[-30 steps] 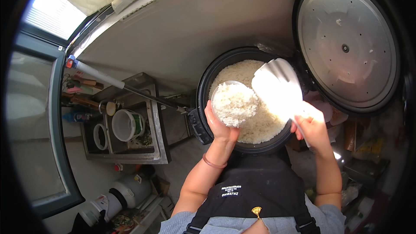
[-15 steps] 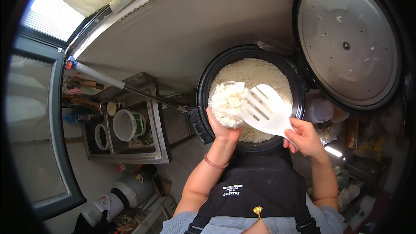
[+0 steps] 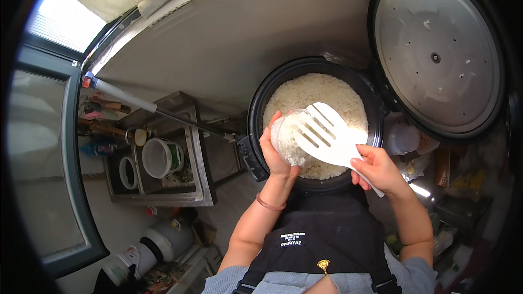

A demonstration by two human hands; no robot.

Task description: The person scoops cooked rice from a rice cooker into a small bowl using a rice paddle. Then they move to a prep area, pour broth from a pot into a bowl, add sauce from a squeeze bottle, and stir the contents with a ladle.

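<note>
My left hand is closed around a clear bowl filled with white rice, tilted toward the right. A white slotted rice paddle is gripped by its handle in my right hand. The paddle's slotted head lies over the bowl's right side and hides part of the rice in it. Both are above a large black rice cooker, whose pot holds a wide bed of cooked rice.
The cooker's round lid stands raised at the right. A metal sink with a white bucket is at the left, and a pole slants across it. A window frame borders the far left. Bags and containers crowd the right.
My left hand has turned the bowl, tipping it to the right against the paddle. The paddle has shifted slightly left over the bowl, and its handle now points lower right.
</note>
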